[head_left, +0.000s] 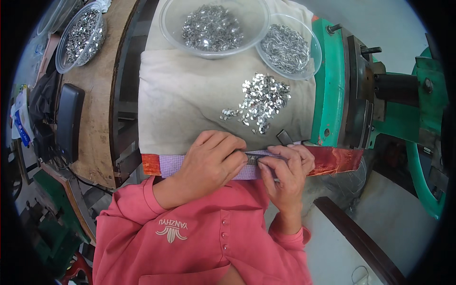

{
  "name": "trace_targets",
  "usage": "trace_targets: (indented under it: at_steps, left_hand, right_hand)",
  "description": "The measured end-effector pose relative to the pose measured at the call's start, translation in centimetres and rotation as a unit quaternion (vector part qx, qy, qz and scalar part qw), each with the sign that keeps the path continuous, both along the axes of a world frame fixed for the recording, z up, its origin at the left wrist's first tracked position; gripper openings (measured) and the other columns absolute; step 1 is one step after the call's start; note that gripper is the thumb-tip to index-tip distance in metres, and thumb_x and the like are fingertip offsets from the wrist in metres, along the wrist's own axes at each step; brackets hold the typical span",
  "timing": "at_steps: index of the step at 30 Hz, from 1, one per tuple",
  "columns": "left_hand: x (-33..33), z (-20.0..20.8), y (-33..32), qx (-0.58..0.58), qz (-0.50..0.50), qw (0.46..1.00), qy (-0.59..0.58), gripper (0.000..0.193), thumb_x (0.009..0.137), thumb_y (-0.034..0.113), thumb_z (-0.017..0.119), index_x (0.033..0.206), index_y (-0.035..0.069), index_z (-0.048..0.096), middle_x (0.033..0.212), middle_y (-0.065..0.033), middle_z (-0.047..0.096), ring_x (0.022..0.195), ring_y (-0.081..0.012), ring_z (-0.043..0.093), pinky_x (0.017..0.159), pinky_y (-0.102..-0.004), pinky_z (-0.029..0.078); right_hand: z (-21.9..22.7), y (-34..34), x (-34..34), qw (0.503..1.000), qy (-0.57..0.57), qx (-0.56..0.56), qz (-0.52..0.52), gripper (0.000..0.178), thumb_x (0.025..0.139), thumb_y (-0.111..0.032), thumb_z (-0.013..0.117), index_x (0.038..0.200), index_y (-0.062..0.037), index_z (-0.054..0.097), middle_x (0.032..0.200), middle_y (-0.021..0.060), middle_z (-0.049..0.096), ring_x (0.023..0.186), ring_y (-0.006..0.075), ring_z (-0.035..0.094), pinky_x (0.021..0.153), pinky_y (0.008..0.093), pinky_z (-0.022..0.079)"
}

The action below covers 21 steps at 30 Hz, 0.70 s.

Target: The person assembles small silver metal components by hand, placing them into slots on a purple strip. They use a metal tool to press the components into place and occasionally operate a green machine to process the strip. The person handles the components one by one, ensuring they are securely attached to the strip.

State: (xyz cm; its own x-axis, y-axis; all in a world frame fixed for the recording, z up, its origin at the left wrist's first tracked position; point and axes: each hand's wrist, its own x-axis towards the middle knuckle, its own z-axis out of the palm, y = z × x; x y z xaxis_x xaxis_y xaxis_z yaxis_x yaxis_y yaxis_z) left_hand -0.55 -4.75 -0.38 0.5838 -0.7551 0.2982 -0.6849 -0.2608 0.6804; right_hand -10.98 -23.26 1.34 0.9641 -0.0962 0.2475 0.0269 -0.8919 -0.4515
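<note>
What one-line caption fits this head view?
Left hand and right hand pinch a small metal piece together over a cloth-covered bench, beside loose shiny metal parts.

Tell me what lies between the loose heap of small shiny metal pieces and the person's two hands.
In the head view, only bare cream cloth separates the metal heap from the left hand and right hand.

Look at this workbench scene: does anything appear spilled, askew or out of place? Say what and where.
A loose heap of small shiny metal pieces lies straight on the cloth, outside the clear bowls behind it that hold similar parts. It looks scattered rather than contained; nothing looks damaged.
</note>
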Motion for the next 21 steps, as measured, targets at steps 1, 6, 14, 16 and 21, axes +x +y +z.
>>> trace_targets:
  at_steps: [1,6,14,16,21]
  left_hand:
    - [0.0,-0.1,0.1,-0.001,0.002,1.0,0.006,0.027,0.072,0.014,0.081,0.093,0.008,0.065,0.103,-0.0055,0.062,0.095,-0.0258,0.061,0.083,-0.0401,0.044]
    - [0.2,0.5,0.9,0.015,0.021,0.999,0.036,0.031,0.072,0.016,0.082,0.096,0.007,0.065,0.107,-0.0079,0.061,0.096,-0.0283,0.06,0.084,-0.0408,0.044]
    - [0.1,0.0,1.8,0.032,0.006,0.999,0.016,0.03,0.075,0.015,0.077,0.099,0.004,0.064,0.111,-0.0075,0.06,0.102,-0.026,0.058,0.089,-0.0401,0.043]
    - [0.3,0.2,2.5,0.041,0.007,0.999,0.017,0.029,0.074,0.014,0.077,0.099,0.004,0.065,0.11,-0.0071,0.06,0.102,-0.0257,0.058,0.089,-0.0402,0.043]
    - [0.7,1.0,4.1,0.047,0.031,0.998,0.021,0.034,0.07,0.013,0.081,0.099,0.006,0.066,0.106,-0.0067,0.062,0.098,-0.0264,0.06,0.085,-0.0399,0.045]
  right_hand:
    - [0.0,0.1,0.0,1.0,0.002,-0.001,-0.001,0.019,0.072,-0.013,0.081,0.089,-0.017,0.072,0.111,-0.0027,0.066,0.109,0.027,0.051,0.095,0.0406,0.033]
    - [0.3,0.2,0.3,1.0,-0.003,0.009,-0.001,0.018,0.073,-0.015,0.081,0.089,-0.0182,0.073,0.112,-0.0045,0.066,0.112,0.0249,0.05,0.096,0.04,0.031]
    - [0.4,1.1,1.3,0.998,-0.013,-0.051,0.041,0.018,0.072,-0.017,0.08,0.087,-0.0207,0.073,0.111,-0.0061,0.066,0.112,0.0236,0.05,0.094,0.0394,0.03]
    - [0.4,1.1,1.8,0.998,-0.029,-0.049,0.039,0.018,0.071,-0.016,0.08,0.087,-0.0207,0.072,0.11,-0.0063,0.066,0.112,0.0235,0.05,0.094,0.0399,0.03]
    - [-0.1,0.6,4.9,0.997,-0.047,-0.064,0.021,0.017,0.072,-0.015,0.08,0.087,-0.0182,0.072,0.106,-0.0053,0.066,0.111,0.0237,0.051,0.095,0.0405,0.03]
